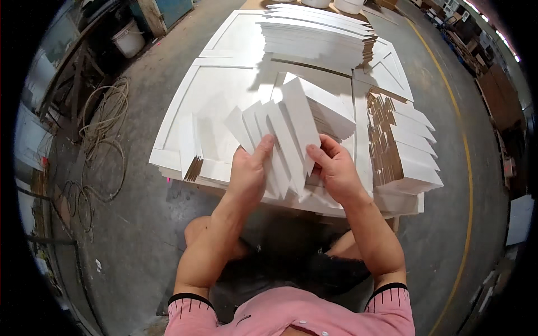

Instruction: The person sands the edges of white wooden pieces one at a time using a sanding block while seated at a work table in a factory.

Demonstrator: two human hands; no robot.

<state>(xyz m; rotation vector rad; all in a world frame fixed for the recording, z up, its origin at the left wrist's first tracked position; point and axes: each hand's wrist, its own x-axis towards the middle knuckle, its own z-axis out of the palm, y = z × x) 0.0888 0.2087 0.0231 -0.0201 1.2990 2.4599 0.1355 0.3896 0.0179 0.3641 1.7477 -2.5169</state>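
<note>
Head view, from above: my left hand point(250, 173) is clamped on the near left part of a fan of white strips point(263, 131), thumb pressed across their faces; its other fingers lie mostly hidden behind them. My right hand point(339, 175) pinches the rightmost strip point(298, 109) near its lower end, between thumb and forefinger. The fan is held tilted above the near middle of a white panelled surface point(216, 84), its strips spread side by side and partly overlapping. Just behind it lies a white stack point(330, 106); a longer pile point(314, 42) occupies the far end, a pile with brown edges point(412, 148) the right side, and a small bundle point(192, 154) the left. Coiled cord point(106, 112) lies on the floor point(148, 106), left of the surface.
</note>
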